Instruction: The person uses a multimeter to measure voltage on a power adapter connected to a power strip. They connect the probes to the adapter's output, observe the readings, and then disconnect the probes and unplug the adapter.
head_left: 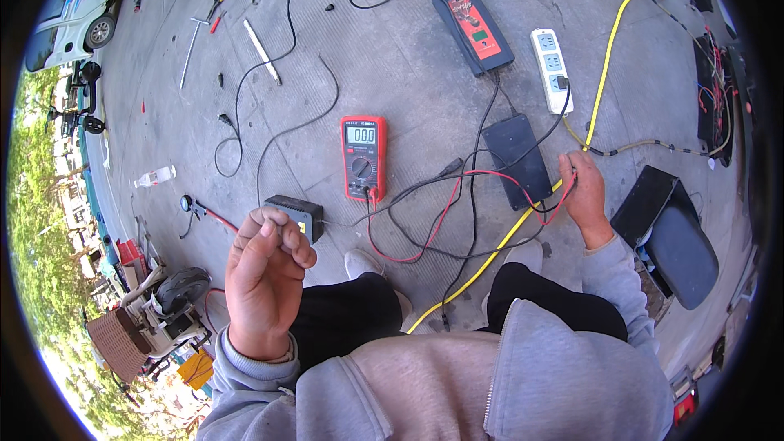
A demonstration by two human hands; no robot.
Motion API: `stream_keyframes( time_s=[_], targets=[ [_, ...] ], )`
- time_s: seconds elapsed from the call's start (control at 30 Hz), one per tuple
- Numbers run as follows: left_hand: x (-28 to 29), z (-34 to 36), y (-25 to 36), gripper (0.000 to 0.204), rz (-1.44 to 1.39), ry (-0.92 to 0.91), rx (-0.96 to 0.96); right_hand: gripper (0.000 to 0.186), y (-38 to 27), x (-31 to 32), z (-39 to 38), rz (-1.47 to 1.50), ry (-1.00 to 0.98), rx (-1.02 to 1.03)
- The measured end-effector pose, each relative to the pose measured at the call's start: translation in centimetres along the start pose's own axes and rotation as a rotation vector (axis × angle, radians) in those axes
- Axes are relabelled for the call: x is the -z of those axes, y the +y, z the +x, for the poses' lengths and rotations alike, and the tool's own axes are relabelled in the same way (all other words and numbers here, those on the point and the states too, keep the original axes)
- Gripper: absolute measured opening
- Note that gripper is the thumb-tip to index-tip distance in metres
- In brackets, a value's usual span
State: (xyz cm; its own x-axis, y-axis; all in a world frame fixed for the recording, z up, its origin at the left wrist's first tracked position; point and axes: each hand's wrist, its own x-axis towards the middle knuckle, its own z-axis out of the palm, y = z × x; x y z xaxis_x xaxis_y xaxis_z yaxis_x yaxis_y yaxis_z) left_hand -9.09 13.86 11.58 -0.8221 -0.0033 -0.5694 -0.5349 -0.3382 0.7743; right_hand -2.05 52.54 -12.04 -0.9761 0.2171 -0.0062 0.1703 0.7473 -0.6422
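My left hand (268,278) is raised in front of my left knee, its fingers curled together against the thumb; whatever they hold, if anything, cannot be made out. Behind its fingertips sits a small black power adapter (304,214). My right hand (585,194) reaches down at the right and pinches a red test lead (559,211). That lead runs back to a red multimeter (364,157) with a lit display, lying face up. Beside my right hand lies a flat black charger box (516,159). A larger black charger (474,30) with a red label rests beyond it.
A white power strip (552,72) has one plug in it. A yellow cable (608,57) crosses the floor beneath the right hand. Black cords tangle in the middle. Pliers (219,0) and a T-handle tool (193,42) lie far left; an open black case (665,229) stands right.
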Motion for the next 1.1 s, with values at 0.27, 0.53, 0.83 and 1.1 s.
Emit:
stream_keyframes(
  time_s=[0.27, 0.53, 0.83, 1.1],
  targets=[
    [0.3, -0.1, 0.2, 0.016, 0.000, -0.001, -0.001, 0.033, 1.1, -0.6, -0.8, -0.257, -0.185, -0.184],
    [0.6, -0.2, 0.3, 0.016, -0.001, 0.027, -0.014, 0.034, 1.7, -1.0, -1.2, -0.290, -0.299, -0.176],
    [0.7, -0.2, 0.4, 0.017, 0.019, 0.040, -0.026, 0.035, 1.1, -0.7, -1.1, -0.298, -0.306, -0.184],
    [0.6, -0.2, 0.4, 0.017, 0.004, 0.058, -0.042, 0.035, 0.8, -0.5, -1.0, -0.271, -0.314, -0.189]
  ],
)
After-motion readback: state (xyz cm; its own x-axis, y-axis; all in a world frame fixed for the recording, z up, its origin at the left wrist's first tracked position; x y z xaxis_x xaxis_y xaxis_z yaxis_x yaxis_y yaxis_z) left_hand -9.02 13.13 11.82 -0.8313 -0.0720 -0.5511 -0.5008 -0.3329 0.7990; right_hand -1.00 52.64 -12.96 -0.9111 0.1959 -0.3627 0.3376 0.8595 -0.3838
